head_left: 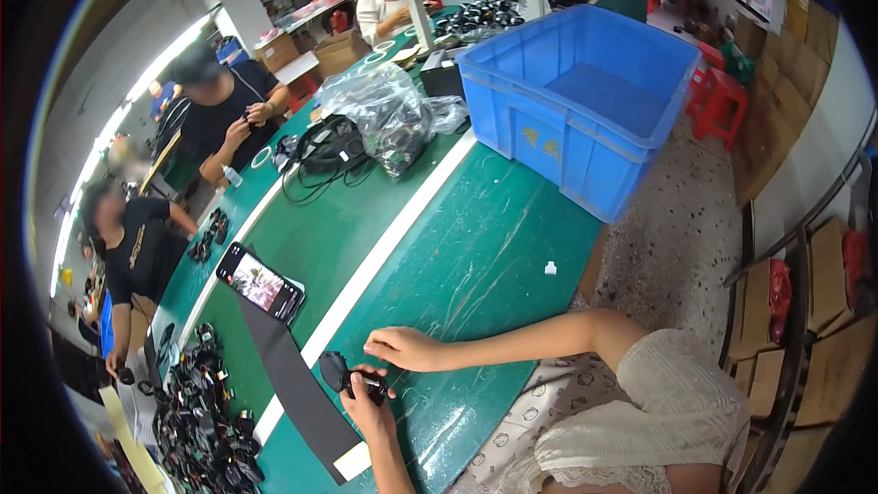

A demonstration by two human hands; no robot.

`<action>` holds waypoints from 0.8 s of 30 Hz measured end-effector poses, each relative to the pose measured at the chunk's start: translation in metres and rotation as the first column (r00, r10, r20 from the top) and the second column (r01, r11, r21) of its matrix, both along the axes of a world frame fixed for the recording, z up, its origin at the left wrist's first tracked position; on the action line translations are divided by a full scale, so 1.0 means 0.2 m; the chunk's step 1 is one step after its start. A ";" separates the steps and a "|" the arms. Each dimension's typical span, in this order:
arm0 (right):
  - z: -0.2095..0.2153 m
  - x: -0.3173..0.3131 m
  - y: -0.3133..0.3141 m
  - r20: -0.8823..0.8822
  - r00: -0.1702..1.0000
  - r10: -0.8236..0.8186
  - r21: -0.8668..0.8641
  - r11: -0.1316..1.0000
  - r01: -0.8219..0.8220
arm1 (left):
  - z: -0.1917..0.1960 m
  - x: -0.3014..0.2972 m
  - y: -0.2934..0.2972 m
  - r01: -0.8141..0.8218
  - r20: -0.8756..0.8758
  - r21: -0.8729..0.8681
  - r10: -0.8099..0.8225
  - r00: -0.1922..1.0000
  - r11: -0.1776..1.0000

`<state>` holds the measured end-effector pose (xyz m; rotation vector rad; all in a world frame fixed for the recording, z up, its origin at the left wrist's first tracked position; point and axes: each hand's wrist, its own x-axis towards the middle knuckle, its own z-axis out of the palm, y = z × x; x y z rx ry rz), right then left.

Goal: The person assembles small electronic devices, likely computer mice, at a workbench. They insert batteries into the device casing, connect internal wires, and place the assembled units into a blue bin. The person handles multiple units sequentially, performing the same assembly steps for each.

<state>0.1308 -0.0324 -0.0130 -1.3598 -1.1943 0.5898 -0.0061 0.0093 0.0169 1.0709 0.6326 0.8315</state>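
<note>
A phone is set ahead; a black device is held by the left hand; the right hand is curled, grip unclear.

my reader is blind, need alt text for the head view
A person's left hand holds a small black item over a green workbench, the right hand close by. Around them are a lit phone, heaped black parts, a blue bin and people in black shirts.
</note>
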 end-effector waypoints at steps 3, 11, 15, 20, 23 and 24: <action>0.00 0.02 0.00 0.025 0.999 -0.022 0.004 1.000 0.021 | 0.01 0.02 -0.01 -0.044 0.000 -0.047 0.044 0.999 0.998; 0.02 0.01 0.00 -0.014 0.999 -0.030 0.034 0.999 0.031 | -0.02 0.01 0.01 -0.025 0.004 -0.023 0.025 1.000 0.999; 0.01 0.01 0.00 -0.004 1.000 -0.029 0.007 1.000 0.029 | -0.01 0.01 0.00 -0.038 0.011 -0.026 0.038 0.999 0.999; 0.03 0.02 -0.01 -0.003 0.999 -0.033 0.029 0.999 0.033 | 0.01 0.02 0.00 -0.055 0.005 -0.020 0.055 0.998 0.998; 0.01 0.02 0.00 0.014 0.999 -0.037 0.030 0.999 0.036 | 0.00 0.01 0.01 -0.052 -0.012 -0.025 0.052 0.999 0.998; 0.00 0.02 0.00 0.023 0.999 -0.039 0.028 0.999 0.039 | 0.00 0.02 0.01 -0.048 -0.018 -0.026 0.047 0.999 0.999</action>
